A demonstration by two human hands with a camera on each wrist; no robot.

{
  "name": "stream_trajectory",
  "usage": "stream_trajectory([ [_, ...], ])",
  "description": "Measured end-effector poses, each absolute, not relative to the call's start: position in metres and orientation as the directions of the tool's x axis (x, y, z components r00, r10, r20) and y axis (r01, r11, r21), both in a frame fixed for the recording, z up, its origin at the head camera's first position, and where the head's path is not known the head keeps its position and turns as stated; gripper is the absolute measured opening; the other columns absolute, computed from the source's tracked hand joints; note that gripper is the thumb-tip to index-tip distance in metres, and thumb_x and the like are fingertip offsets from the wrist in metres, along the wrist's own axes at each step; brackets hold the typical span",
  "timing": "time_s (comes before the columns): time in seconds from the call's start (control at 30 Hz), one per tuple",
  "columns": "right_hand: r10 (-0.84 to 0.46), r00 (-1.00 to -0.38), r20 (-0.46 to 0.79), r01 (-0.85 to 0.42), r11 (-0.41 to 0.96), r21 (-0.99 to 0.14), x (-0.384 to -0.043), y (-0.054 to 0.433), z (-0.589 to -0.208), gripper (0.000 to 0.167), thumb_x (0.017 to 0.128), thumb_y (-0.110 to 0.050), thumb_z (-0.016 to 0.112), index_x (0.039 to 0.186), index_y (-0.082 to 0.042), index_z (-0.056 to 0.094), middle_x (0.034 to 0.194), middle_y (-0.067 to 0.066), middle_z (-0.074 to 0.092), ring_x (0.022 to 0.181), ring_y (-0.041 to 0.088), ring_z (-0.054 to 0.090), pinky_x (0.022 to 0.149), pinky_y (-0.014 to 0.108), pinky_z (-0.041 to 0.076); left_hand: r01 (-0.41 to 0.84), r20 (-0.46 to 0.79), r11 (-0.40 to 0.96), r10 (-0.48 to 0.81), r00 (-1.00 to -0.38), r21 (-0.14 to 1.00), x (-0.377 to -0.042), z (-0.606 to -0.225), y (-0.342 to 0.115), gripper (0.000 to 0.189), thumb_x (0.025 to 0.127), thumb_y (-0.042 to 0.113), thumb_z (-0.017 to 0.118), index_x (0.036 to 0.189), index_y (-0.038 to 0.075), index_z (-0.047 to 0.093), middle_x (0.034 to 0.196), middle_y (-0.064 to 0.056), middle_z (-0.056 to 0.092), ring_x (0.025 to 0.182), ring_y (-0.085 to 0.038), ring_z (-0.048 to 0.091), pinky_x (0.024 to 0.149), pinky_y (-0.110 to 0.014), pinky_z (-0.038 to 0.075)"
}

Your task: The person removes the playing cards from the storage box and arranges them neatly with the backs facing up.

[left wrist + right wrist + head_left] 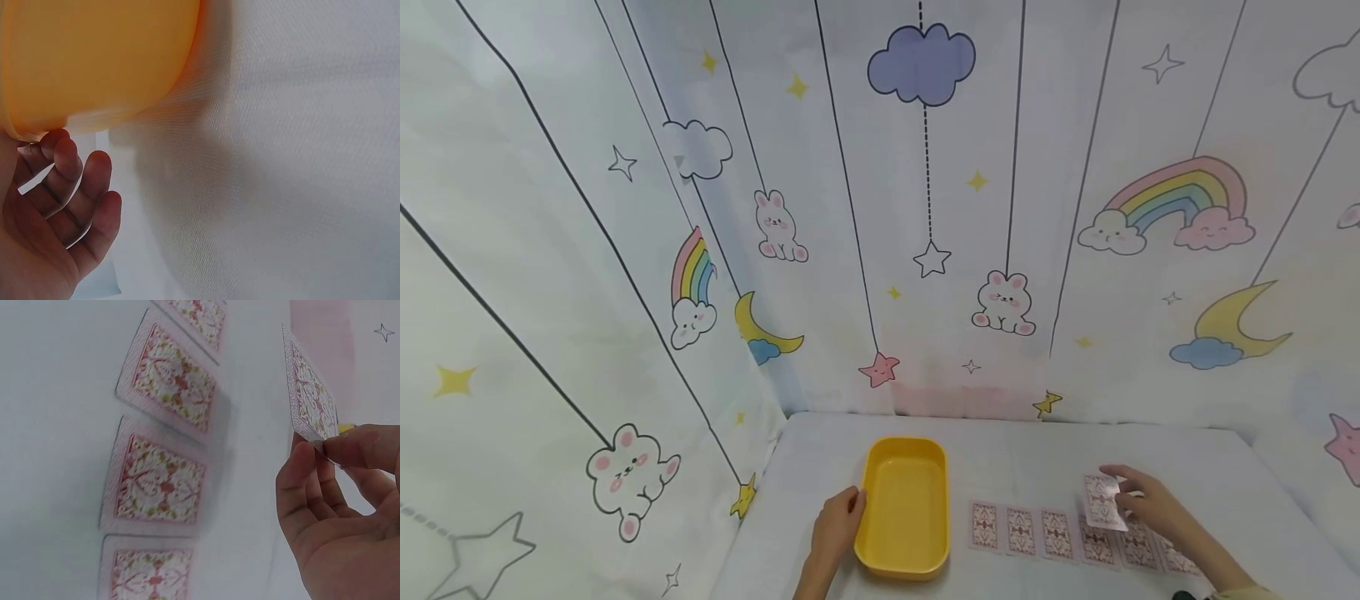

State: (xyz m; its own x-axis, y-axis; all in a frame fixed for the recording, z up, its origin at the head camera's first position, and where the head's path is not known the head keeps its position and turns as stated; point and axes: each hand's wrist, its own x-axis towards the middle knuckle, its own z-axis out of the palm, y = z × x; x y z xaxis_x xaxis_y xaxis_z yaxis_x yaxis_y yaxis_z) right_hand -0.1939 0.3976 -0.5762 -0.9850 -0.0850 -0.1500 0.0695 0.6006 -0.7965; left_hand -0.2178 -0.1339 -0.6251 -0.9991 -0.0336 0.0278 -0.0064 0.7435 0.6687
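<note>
My right hand (1153,504) holds up a playing card (1103,502) by its edge, pinched between thumb and fingers. The card's patterned red-and-white back shows, tilted above the row in the right wrist view. Beneath it, several playing cards (1057,534) lie back side up in a row on the white table. At the left side of a yellow plastic tray (902,573), my left hand (837,527) grips the rim. In the left wrist view its fingers (97,172) curl below the tray's edge; the thumb is hidden there.
A white cloth covers the table (1000,454). Behind and to the left hangs a white backdrop (850,333) printed with clouds, stars, rabbits and rainbows. The tray stands left of the card row, a small gap between them.
</note>
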Motion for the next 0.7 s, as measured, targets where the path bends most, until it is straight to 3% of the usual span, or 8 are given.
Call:
stream_trajectory([
  [0.5, 0.001, -0.973, -0.23, 0.178, 0.637, -0.75, -0.18, 0.444, -0.599, 0.056, 0.093, -0.008, 0.055, 0.145, 0.007, 0.038, 0.112, 0.021, 0.063, 0.091, 0.021, 0.061, 0.073, 0.037, 0.057, -0.021, 0.021, 0.748, -0.046, -0.999, 0.664, -0.218, -0.628, -0.134, 0.032, 0.103, 0.034, 0.053, 0.076, 0.018, 0.053, 0.064, 0.006, 0.046, 0.056, -0.01, 0.043, 0.049, -0.023, 0.032],
  [0.7, 0.027, -0.969, -0.246, 0.205, 0.648, -0.733, -0.174, 0.462, -0.604, 0.056, 0.093, -0.008, 0.055, 0.144, 0.009, 0.037, 0.117, 0.032, 0.06, 0.097, 0.026, 0.064, 0.074, 0.041, 0.057, -0.023, 0.018, 0.746, -0.046, -0.999, 0.666, -0.219, -0.628, -0.135, 0.032, 0.104, 0.034, 0.054, 0.077, 0.017, 0.053, 0.065, 0.005, 0.046, 0.057, -0.01, 0.044, 0.049, -0.023, 0.032],
])
